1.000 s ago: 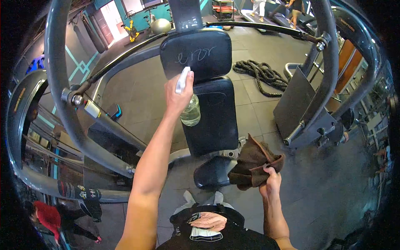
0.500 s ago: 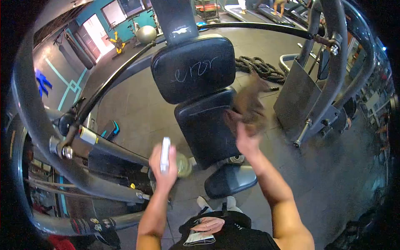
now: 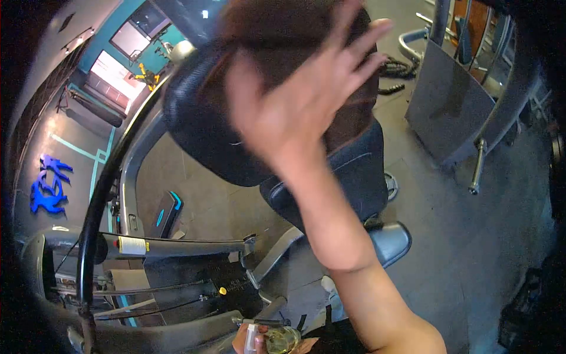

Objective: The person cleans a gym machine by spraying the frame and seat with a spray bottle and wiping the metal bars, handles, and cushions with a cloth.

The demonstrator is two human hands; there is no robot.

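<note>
My right hand (image 3: 300, 106) lies over a dark brown cloth (image 3: 354, 121) on the upper black pad (image 3: 200, 130) of a gym machine's backrest. Its fingers are spread and smeared by motion. The cloth covers much of that pad, including most of the chalk-like writing. Low at the bottom edge, my left hand (image 3: 240, 341) is closed around a spray bottle (image 3: 283, 340) with a white top and a clear, yellowish body. Below the upper pad is a second black pad (image 3: 348, 177), with the black seat (image 3: 392, 243) under it.
Thick grey machine arms (image 3: 188, 246) run along the left. A dark panel (image 3: 448, 100) with a metal peg (image 3: 477, 168) stands on the right. A coiled black rope (image 3: 396, 69) lies behind the backrest. A black and blue step (image 3: 167, 215) sits on the floor.
My right hand has moved up and left with the cloth, from beside the backrest onto its upper pad. My left hand has dropped towards my body with the bottle. The view has come closer.
</note>
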